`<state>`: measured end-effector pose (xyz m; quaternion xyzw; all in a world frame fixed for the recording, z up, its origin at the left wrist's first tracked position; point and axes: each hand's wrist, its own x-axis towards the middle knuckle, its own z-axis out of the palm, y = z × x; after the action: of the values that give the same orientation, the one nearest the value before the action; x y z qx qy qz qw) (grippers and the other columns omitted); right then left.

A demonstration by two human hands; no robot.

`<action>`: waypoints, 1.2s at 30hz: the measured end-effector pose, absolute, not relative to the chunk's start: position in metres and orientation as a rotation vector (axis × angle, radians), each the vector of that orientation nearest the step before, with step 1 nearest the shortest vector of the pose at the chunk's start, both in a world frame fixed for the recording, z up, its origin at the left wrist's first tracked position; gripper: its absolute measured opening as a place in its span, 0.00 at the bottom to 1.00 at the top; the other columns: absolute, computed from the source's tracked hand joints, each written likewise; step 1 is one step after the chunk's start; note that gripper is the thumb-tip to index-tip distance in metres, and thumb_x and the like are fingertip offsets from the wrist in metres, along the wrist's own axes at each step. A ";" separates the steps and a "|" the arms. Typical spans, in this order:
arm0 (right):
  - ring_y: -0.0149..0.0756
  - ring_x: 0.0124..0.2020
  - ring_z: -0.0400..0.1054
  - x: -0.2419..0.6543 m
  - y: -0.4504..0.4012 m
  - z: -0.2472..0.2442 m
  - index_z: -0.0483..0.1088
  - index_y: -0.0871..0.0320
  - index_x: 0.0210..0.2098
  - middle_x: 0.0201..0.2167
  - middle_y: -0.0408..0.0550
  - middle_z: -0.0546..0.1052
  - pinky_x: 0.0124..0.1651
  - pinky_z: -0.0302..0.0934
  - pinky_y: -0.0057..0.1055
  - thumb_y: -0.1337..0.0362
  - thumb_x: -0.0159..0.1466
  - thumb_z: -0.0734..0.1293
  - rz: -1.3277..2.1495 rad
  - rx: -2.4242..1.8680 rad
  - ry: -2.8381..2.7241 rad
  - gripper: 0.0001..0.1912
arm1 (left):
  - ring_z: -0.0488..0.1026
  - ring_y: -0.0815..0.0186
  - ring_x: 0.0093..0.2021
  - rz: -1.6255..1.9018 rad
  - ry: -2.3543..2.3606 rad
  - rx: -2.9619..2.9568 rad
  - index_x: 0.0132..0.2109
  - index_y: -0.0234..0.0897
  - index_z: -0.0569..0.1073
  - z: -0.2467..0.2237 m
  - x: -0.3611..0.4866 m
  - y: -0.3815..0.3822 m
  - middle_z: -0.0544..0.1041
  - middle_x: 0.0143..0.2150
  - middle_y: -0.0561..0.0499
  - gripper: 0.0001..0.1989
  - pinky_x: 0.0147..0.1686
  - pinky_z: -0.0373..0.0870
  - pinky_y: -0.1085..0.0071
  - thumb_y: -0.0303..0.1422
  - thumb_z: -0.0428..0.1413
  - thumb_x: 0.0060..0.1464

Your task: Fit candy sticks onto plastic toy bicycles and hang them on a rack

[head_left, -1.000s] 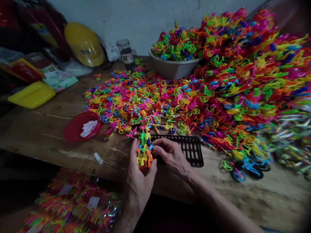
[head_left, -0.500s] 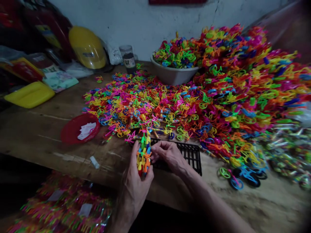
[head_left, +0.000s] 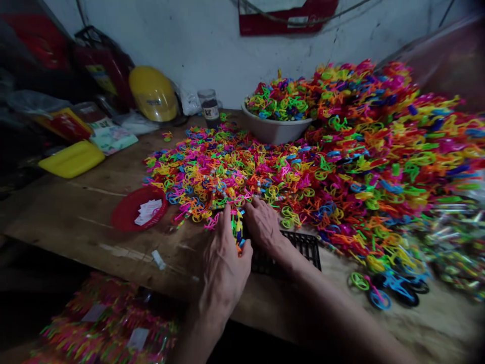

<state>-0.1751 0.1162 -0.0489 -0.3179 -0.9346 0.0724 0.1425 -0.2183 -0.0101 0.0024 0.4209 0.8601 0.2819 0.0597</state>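
Observation:
My left hand (head_left: 223, 273) is closed around a small bundle of colourful plastic toy pieces (head_left: 238, 227), mostly hidden by the fingers and thumb. Just to its right, my right hand (head_left: 263, 222) reaches forward over a black grid tray (head_left: 308, 247), back of the hand up. Its bent fingertips touch the near edge of a big heap of bright toy bicycle parts (head_left: 257, 162); what they pinch, if anything, is hidden.
A white bowl (head_left: 276, 130) full of parts stands at the back. On the left are a red basket (head_left: 123, 215) with paper slips, a yellow helmet (head_left: 153, 96) and a jar (head_left: 209, 108). Assembled toy bicycles (head_left: 401, 288) lie right; bagged toys (head_left: 109, 318) sit below the table.
My right hand has left the bundle and moved forward to the heap's edge. My left hand keeps the bundle, now more covered. The camera view has tilted up slightly.

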 end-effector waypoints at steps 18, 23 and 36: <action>0.35 0.37 0.62 -0.064 0.090 -0.053 0.69 0.55 0.39 0.38 0.48 0.69 0.40 0.56 0.31 0.70 0.65 0.59 0.398 -0.923 -2.702 0.08 | 0.75 0.48 0.45 0.786 2.697 1.314 0.66 0.34 0.52 -0.008 -0.222 -0.008 0.71 0.55 0.38 0.33 0.44 0.73 0.54 0.31 0.50 0.54; 0.41 0.43 0.60 -0.059 0.076 -0.078 0.63 0.57 0.53 0.44 0.53 0.68 0.46 0.57 0.36 0.72 0.64 0.58 0.320 -0.928 -2.688 0.18 | 0.72 0.49 0.51 0.807 2.649 1.316 0.66 0.34 0.51 -0.011 -0.224 -0.007 0.68 0.58 0.38 0.34 0.49 0.71 0.54 0.31 0.51 0.54; 0.31 0.34 0.64 -0.064 0.070 -0.061 0.64 0.58 0.42 0.35 0.47 0.70 0.37 0.59 0.28 0.67 0.66 0.58 0.728 -0.824 -2.356 0.06 | 0.61 0.56 0.61 1.020 2.458 1.306 0.65 0.36 0.55 0.011 -0.235 -0.024 0.61 0.64 0.43 0.28 0.60 0.59 0.55 0.41 0.46 0.61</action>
<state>-0.0643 0.0700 -0.0607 -0.3055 -0.8731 0.2698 0.2676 -0.2354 -0.0238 0.0108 0.4388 0.8260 0.3426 0.0885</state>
